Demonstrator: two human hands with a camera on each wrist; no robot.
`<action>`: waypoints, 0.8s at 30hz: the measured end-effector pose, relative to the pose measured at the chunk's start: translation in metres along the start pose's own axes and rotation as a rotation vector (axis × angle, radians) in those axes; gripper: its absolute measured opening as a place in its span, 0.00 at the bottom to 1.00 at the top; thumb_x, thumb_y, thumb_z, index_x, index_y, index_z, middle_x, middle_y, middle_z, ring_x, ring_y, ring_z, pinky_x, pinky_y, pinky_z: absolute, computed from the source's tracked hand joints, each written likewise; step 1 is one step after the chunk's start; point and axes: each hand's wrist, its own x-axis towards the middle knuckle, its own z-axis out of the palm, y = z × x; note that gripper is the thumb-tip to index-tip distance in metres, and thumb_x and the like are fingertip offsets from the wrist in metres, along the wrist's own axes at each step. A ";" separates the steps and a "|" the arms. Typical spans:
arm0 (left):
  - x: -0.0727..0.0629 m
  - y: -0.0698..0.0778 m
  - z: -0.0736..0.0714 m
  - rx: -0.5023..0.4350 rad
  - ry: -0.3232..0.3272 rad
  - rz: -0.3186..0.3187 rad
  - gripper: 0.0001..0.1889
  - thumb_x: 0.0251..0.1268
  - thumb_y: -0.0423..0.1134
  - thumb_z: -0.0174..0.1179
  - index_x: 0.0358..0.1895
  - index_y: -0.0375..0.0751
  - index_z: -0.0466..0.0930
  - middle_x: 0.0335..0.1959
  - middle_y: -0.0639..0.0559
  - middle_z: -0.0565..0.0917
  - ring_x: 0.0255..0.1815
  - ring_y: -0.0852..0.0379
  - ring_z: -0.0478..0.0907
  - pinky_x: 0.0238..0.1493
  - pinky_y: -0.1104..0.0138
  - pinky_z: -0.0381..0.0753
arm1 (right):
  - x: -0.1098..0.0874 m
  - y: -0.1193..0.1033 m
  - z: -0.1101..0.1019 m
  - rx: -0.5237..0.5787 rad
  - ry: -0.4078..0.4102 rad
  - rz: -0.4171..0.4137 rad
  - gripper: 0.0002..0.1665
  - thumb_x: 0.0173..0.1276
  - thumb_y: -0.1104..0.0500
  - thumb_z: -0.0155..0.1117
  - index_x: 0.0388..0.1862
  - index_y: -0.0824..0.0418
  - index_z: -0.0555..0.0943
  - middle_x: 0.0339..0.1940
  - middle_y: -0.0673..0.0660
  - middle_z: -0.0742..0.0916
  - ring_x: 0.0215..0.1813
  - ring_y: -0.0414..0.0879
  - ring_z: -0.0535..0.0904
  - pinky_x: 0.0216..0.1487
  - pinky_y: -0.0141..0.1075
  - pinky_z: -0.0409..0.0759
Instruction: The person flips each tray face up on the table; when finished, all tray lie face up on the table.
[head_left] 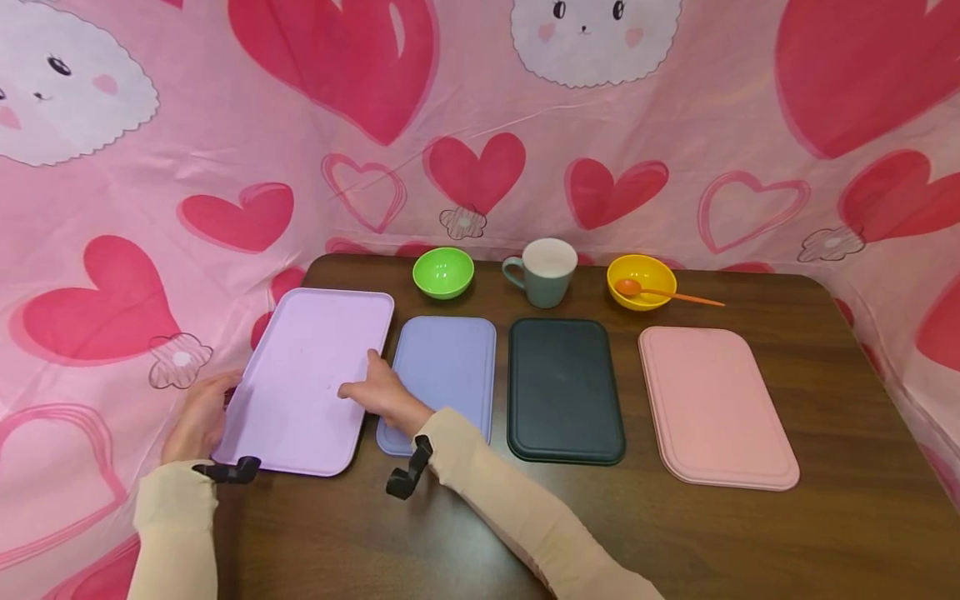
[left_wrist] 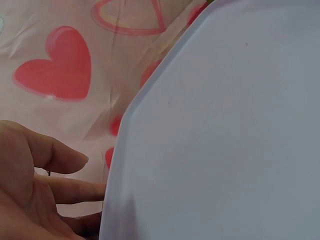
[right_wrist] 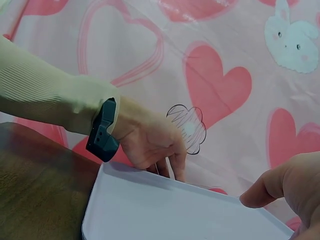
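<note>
A lavender rectangular tray (head_left: pixel 300 375) with a raised rim lies at the left of the table. My left hand (head_left: pixel 197 421) is at its left edge; in the left wrist view the fingertips touch the rim, while the thumb (left_wrist: pixel 62 159) stands apart from it. Over the tray's right edge reaches my right hand (head_left: pixel 386 396), thumb pointing left across the surface and index finger stretched toward the back. Beneath the right wrist, a periwinkle blue lidded tray or board (head_left: pixel 446 367) is partly covered. The right wrist view shows only the right thumb (right_wrist: pixel 267 190) and part of the palm.
A dark green rectangular board (head_left: pixel 566 392) and a pink one (head_left: pixel 720 408) lie to the right. Along the back stand a green bowl (head_left: pixel 443 273), a grey-green mug (head_left: pixel 547 287) and a yellow bowl (head_left: pixel 641 292) holding an orange spoon (head_left: pixel 675 295). A pink heart-print cloth (head_left: pixel 450 100) hangs behind.
</note>
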 end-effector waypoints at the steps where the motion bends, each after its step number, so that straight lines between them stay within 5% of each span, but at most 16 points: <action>1: 0.000 0.000 0.000 0.011 0.008 -0.010 0.27 0.76 0.33 0.44 0.23 0.65 0.86 0.27 0.72 0.81 0.34 0.73 0.74 0.40 0.78 0.72 | 0.001 -0.001 0.000 0.001 -0.003 0.002 0.54 0.55 0.63 0.69 0.80 0.64 0.56 0.80 0.61 0.66 0.80 0.51 0.63 0.75 0.41 0.69; 7: 0.002 0.003 0.002 0.086 0.042 -0.049 0.27 0.76 0.35 0.45 0.21 0.67 0.84 0.26 0.73 0.78 0.34 0.74 0.71 0.40 0.79 0.72 | 0.002 -0.005 0.002 -0.035 -0.018 0.009 0.52 0.57 0.61 0.69 0.79 0.63 0.57 0.78 0.63 0.68 0.76 0.51 0.68 0.66 0.42 0.79; 15: 0.005 0.005 0.006 0.216 0.107 -0.038 0.26 0.74 0.36 0.47 0.18 0.67 0.81 0.25 0.75 0.75 0.37 0.72 0.68 0.43 0.80 0.68 | 0.001 -0.009 0.003 -0.074 -0.015 0.039 0.51 0.57 0.59 0.70 0.78 0.63 0.59 0.77 0.63 0.70 0.76 0.51 0.68 0.72 0.40 0.72; 17: 0.005 0.006 0.006 0.257 0.125 -0.046 0.24 0.75 0.38 0.48 0.20 0.67 0.81 0.26 0.76 0.74 0.39 0.71 0.67 0.45 0.79 0.67 | 0.001 -0.009 0.003 -0.076 -0.012 0.044 0.51 0.57 0.59 0.70 0.78 0.63 0.59 0.77 0.63 0.70 0.76 0.51 0.69 0.73 0.40 0.72; 21: 0.003 0.007 0.008 0.360 0.148 -0.069 0.14 0.75 0.42 0.48 0.40 0.57 0.86 0.26 0.78 0.72 0.41 0.70 0.66 0.48 0.75 0.65 | -0.001 -0.011 0.002 -0.082 -0.004 0.067 0.50 0.58 0.58 0.70 0.77 0.63 0.60 0.76 0.62 0.71 0.75 0.51 0.70 0.72 0.42 0.73; 24: -0.002 0.008 0.011 0.407 0.143 -0.067 0.13 0.75 0.44 0.49 0.42 0.55 0.85 0.27 0.75 0.72 0.38 0.70 0.68 0.45 0.74 0.68 | -0.003 -0.012 0.001 -0.078 -0.005 0.077 0.49 0.58 0.58 0.70 0.77 0.63 0.60 0.77 0.62 0.71 0.75 0.51 0.70 0.72 0.42 0.73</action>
